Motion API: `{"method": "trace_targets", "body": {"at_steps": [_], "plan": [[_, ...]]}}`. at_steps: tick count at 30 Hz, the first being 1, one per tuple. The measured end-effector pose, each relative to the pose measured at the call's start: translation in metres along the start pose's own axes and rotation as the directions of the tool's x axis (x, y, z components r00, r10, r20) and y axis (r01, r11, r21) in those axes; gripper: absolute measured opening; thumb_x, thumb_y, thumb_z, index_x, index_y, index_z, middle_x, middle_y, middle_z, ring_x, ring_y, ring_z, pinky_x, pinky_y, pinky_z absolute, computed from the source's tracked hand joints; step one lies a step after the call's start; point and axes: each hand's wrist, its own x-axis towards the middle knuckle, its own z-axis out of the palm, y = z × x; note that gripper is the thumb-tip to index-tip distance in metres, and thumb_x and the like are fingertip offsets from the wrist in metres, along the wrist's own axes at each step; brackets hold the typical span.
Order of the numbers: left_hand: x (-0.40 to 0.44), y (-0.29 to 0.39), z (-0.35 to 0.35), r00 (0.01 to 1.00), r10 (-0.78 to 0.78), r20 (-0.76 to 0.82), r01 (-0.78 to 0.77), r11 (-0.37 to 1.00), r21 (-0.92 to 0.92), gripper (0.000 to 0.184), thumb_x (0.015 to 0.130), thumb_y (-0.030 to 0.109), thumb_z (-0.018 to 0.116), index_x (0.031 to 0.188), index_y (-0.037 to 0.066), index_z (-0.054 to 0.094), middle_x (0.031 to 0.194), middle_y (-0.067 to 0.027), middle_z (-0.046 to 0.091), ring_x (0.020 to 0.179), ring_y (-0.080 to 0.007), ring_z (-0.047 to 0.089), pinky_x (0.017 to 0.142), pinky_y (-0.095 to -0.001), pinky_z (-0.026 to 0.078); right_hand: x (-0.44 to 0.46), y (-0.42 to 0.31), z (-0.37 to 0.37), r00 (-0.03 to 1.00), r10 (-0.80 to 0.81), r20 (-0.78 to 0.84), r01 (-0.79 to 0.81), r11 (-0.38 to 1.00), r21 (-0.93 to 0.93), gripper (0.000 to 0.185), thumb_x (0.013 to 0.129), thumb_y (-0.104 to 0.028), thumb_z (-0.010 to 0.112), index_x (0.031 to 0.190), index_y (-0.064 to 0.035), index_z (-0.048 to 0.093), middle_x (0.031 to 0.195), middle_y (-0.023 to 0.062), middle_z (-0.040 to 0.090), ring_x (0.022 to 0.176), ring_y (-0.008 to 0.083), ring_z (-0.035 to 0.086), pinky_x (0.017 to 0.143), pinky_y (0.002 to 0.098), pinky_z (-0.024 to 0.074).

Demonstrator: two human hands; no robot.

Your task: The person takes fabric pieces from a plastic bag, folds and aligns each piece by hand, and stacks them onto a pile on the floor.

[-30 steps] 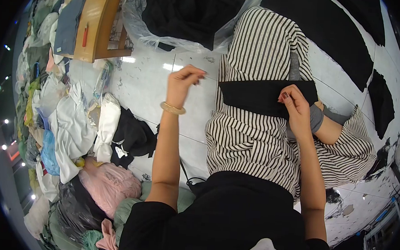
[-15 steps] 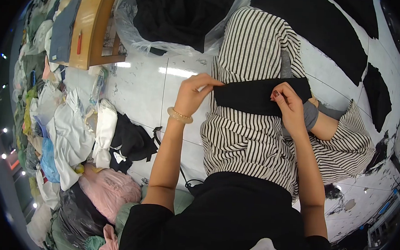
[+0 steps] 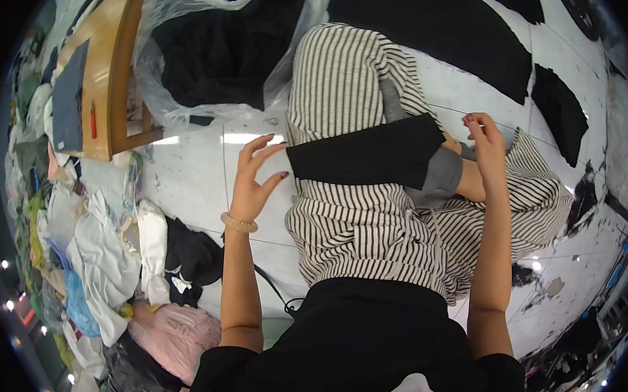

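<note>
A folded-looking piece of black cloth [image 3: 367, 155] lies flat across my lap, over the black-and-white striped trousers [image 3: 336, 75]. Just off its left end is my left hand [image 3: 255, 185], thumb and fingers spread, with a beaded bracelet at the wrist. My right hand [image 3: 488, 148] is raised past the cloth's right end, its fingers loosely bent and apart, nothing visible in them. Grey fabric [image 3: 441, 178] shows under the right end of the cloth, around my leg.
A clear plastic bag [image 3: 146, 63] of black fabric stands ahead, beside a wooden bench [image 3: 120, 76] bearing a red-handled tool [image 3: 93, 120]. Large black cloth pieces [image 3: 439, 31] lie on the tiled floor ahead right. Garments and a pink bag [image 3: 176, 338] are heaped at left.
Both hands have let go of the black cloth. My left hand has moved left and opened; my right has lifted away to the right. The view has shifted.
</note>
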Motion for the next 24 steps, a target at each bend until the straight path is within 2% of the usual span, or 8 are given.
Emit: {"method": "trace_targets", "body": {"at_steps": [7, 9, 11, 13, 16, 19, 21, 24], "plan": [[0.023, 0.012, 0.008, 0.953, 0.276, 0.126, -0.274, 0.961, -0.029, 0.043, 0.065, -0.005, 0.069, 0.104, 0.012, 0.072, 0.118, -0.0051, 0.062, 0.112, -0.0249, 0.055, 0.093, -0.0333, 0.044, 0.009, 0.011, 0.015, 0.914, 0.148, 0.378, -0.114, 0.987, -0.11, 0.026, 0.094, -0.023, 0.056, 0.102, 0.001, 0.064, 0.096, 0.0048, 0.064, 0.091, 0.0123, 0.058, 0.08, 0.0253, 0.0444], [0.029, 0.012, 0.015, 0.966, 0.241, 0.088, -0.23, 0.966, -0.116, 0.024, 0.077, -0.002, 0.067, 0.099, 0.006, 0.07, 0.098, -0.0046, 0.066, 0.089, -0.0172, 0.061, 0.078, -0.0285, 0.049, 0.015, 0.008, 0.015, 0.842, 0.206, 0.499, -0.101, 0.968, -0.229, 0.026, 0.095, -0.022, 0.055, 0.105, 0.0007, 0.063, 0.095, 0.0032, 0.065, 0.092, 0.0126, 0.058, 0.085, 0.026, 0.044], [0.038, 0.012, 0.024, 0.939, -0.317, -0.135, 0.23, 0.869, -0.439, 0.009, 0.091, 0.008, 0.061, 0.091, 0.001, 0.066, 0.084, -0.0025, 0.062, 0.067, -0.0092, 0.055, 0.062, -0.0241, 0.048, 0.018, -0.004, 0.017, 0.872, 0.165, 0.461, -0.45, 0.639, 0.623, 0.022, 0.096, -0.021, 0.054, 0.101, -0.0027, 0.065, 0.096, 0.0021, 0.066, 0.091, 0.0126, 0.058, 0.084, 0.0264, 0.0431], [0.046, 0.014, 0.031, 0.937, -0.305, -0.173, 0.201, 0.871, -0.447, 0.025, 0.1, 0.018, 0.052, 0.087, 0.0, 0.063, 0.076, 0.0001, 0.057, 0.06, -0.0051, 0.047, 0.056, -0.0222, 0.046, 0.017, -0.021, 0.023, 0.887, 0.139, 0.44, -0.418, 0.645, 0.64, 0.019, 0.095, -0.02, 0.054, 0.099, -0.0059, 0.067, 0.1, 0.0015, 0.066, 0.092, 0.013, 0.058, 0.084, 0.0264, 0.0419], [0.047, 0.008, 0.037, 0.887, -0.444, -0.124, 0.313, 0.778, -0.544, 0.025, 0.101, 0.024, 0.047, 0.107, 0.002, 0.057, 0.085, -0.0039, 0.06, 0.068, -0.0098, 0.056, 0.063, -0.023, 0.05, 0.015, -0.013, 0.038, 0.996, -0.063, -0.058, 0.074, 0.976, 0.204, 0.02, 0.093, -0.02, 0.056, 0.096, -0.0041, 0.067, 0.095, 0.0025, 0.066, 0.087, 0.0137, 0.057, 0.078, 0.0271, 0.04], [0.033, 0.023, 0.034, 0.865, -0.49, -0.107, 0.334, 0.722, -0.606, 0.031, 0.101, 0.027, 0.044, 0.124, 0.007, 0.048, 0.1, -0.0088, 0.06, 0.081, -0.0128, 0.06, 0.073, -0.0271, 0.051, 0.003, -0.014, 0.024, 0.999, 0.022, -0.027, -0.026, 0.987, -0.159, 0.023, 0.092, -0.024, 0.058, 0.089, -0.0021, 0.064, 0.087, 0.0059, 0.064, 0.085, 0.0134, 0.054, 0.076, 0.0283, 0.0394], [0.017, 0.022, 0.029, 0.898, -0.438, -0.051, 0.299, 0.69, -0.659, 0.041, 0.097, 0.016, 0.049, 0.136, 0.009, 0.038, 0.105, -0.01, 0.058, 0.086, -0.0132, 0.06, 0.077, -0.026, 0.05, -0.013, -0.016, 0.025, 0.966, 0.232, 0.114, -0.23, 0.973, -0.032, 0.023, 0.089, -0.023, 0.063, 0.081, -0.0022, 0.06, 0.079, 0.0067, 0.057, 0.081, 0.016, 0.052, 0.076, 0.0322, 0.0398], [0.004, 0.028, 0.031, 0.972, -0.231, -0.04, 0.166, 0.798, -0.58, 0.046, 0.087, -0.007, 0.059, 0.131, 0.004, 0.05, 0.105, -0.0057, 0.059, 0.083, -0.0086, 0.055, 0.079, -0.0217, 0.048, -0.033, -0.013, 0.048, 0.943, -0.279, 0.183, 0.325, 0.892, -0.314, 0.023, 0.084, -0.017, 0.068, 0.076, -0.0018, 0.053, 0.073, 0.0046, 0.049, 0.073, 0.0154, 0.048, 0.071, 0.0292, 0.0385]]}}
